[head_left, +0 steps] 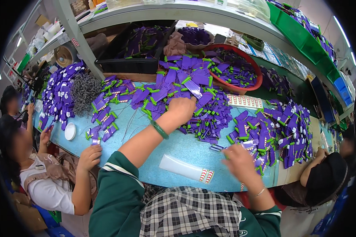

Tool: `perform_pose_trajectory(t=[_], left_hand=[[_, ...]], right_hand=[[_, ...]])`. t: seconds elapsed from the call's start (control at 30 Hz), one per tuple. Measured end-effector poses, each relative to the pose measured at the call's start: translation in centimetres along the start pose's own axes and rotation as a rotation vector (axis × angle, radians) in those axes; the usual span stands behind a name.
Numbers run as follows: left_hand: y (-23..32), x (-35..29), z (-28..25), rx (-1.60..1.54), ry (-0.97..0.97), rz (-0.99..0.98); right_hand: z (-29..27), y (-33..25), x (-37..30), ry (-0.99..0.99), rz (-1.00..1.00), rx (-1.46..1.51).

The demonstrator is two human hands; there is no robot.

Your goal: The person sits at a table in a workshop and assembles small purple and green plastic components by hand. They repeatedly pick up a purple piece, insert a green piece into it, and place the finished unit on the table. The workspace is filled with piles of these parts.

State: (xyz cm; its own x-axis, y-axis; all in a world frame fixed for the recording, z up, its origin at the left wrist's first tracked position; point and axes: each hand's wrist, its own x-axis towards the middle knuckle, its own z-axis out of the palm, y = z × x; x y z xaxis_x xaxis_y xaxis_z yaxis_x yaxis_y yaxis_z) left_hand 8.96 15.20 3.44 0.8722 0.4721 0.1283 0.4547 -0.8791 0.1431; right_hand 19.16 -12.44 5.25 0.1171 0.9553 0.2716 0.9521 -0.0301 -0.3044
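I see blue table (pixel 178 146) under shelving; L hand (pixel 182 108) grips purple card (pixel 194 89), long axis pointing up-left from table's red basin (pixel 257 81); R hand (pixel 237 160) grip: can't tell.

Purple packets (pixel 194 89) glossy plastic (light glints); blue tabletop (pixel 178 148) smooth, matt; red basin (pixel 257 79) shiny plastic.

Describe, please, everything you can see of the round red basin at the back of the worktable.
The red basin is a shallow round tub, apparently plastic, with a smooth rolled rim. It stands upright at the far side of the blue tabletop, below the grey shelf. Small purple-and-green packets fill it, hiding its floor. A heap of the same packets lies against its near left rim. Neither hand touches it; the left hand reaches into the heap in front of it.
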Motion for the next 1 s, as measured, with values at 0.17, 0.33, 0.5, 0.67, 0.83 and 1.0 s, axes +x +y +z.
perform_pose_trajectory(t=[0.17, 0.33, 0.5, 0.67, 0.83, 1.0], left_hand=[[0.9, -1.3, -2.0, -0.131, 0.029, -0.145], [0.6, -7.9, -3.5, -0.486, 0.364, -0.101], [3.8, -15.6, -5.2, -1.147, 0.609, -0.004], [5.0, -18.5, -2.4, -1.58, 0.003, -0.141], [6.6, -19.7, 4.4, -1.667, -0.219, -0.302], [6.6, -19.8, 5.1, -1.611, -0.159, -0.308]], right_hand=[[5.2, -3.9, -1.6, -0.108, -0.003, 0.056], [6.7, -4.5, -2.0, -0.103, 0.049, 0.143], [7.4, -5.0, -1.3, -0.108, 0.034, 0.241], [8.3, -5.5, -0.6, -0.096, -0.004, 0.301], [8.9, -5.1, -0.6, -0.063, -0.037, 0.311], [8.9, -5.0, -0.5, -0.049, 0.05, 0.358]])
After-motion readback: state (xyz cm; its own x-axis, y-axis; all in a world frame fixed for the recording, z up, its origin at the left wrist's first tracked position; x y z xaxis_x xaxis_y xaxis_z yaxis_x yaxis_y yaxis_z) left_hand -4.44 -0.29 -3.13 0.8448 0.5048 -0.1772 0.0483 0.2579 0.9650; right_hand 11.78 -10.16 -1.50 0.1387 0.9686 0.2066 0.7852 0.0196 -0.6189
